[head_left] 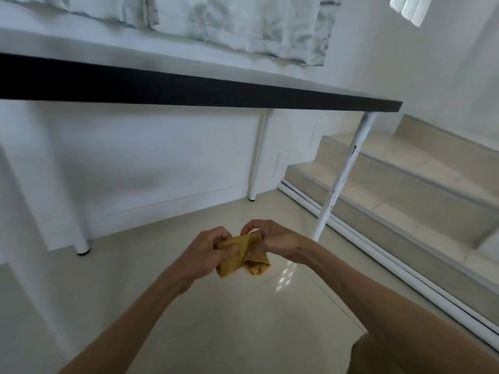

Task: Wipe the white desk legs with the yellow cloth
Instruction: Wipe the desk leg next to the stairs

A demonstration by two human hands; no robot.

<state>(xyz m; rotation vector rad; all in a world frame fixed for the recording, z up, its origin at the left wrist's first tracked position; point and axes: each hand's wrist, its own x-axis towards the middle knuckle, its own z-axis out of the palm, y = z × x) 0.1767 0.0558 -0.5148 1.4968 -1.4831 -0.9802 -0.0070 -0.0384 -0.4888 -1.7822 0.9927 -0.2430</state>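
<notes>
The pale tiled floor (pixel 216 319) is lying open beneath and in front of the worktop (pixel 189 87), whose dark front edge is running across the view and ending in a corner at the right. Tiled steps (pixel 405 171) are rising at the right, with a white rail (pixel 378 255) running along their base. The near right leg (pixel 343 174) is slanting down from that corner just beside the steps, the far right leg (pixel 258 155) is standing by the wall (pixel 162 157), and the left leg (pixel 81 238) is standing well apart from both. The bunched yellow cloth (pixel 243 257) is hanging between both hands above the floor, near the near right leg's lower end but not touching it. The left hand (pixel 208 247) is gripping its left side with curled fingers, and the right hand (pixel 272 238) is pinching its top edge.
</notes>
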